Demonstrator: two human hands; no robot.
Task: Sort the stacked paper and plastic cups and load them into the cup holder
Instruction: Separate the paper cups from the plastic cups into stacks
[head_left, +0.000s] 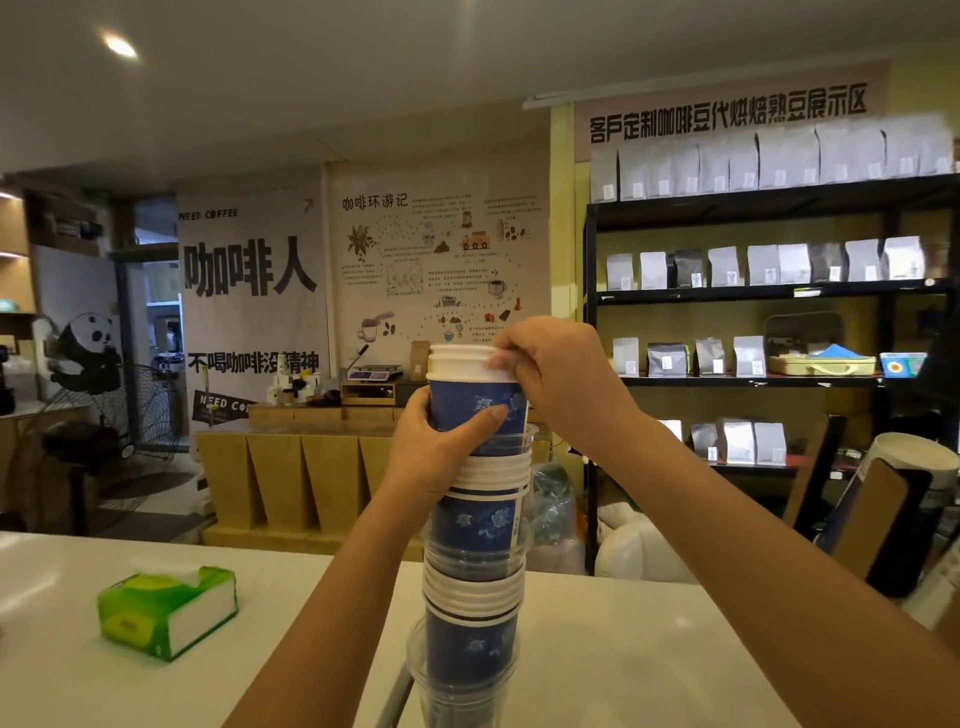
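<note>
A tall mixed stack of cups (475, 525) rises from the white counter in the middle of the head view. Blue flowered paper cups with white rims alternate with clear plastic cups. My left hand (441, 441) wraps around the top blue paper cup (475, 408) from the left. My right hand (556, 376) comes from the right and pinches the white rims (460, 361) at the very top of the stack. The cup holder (893, 509), a dark upright dispenser with a white cup top, leans at the right edge.
A green tissue box (167, 610) lies on the white counter (649, 649) at the left. Behind the counter stand cardboard-coloured cabinets (291, 478), a floor fan (111, 415) and a black shelf of coffee bags (753, 270).
</note>
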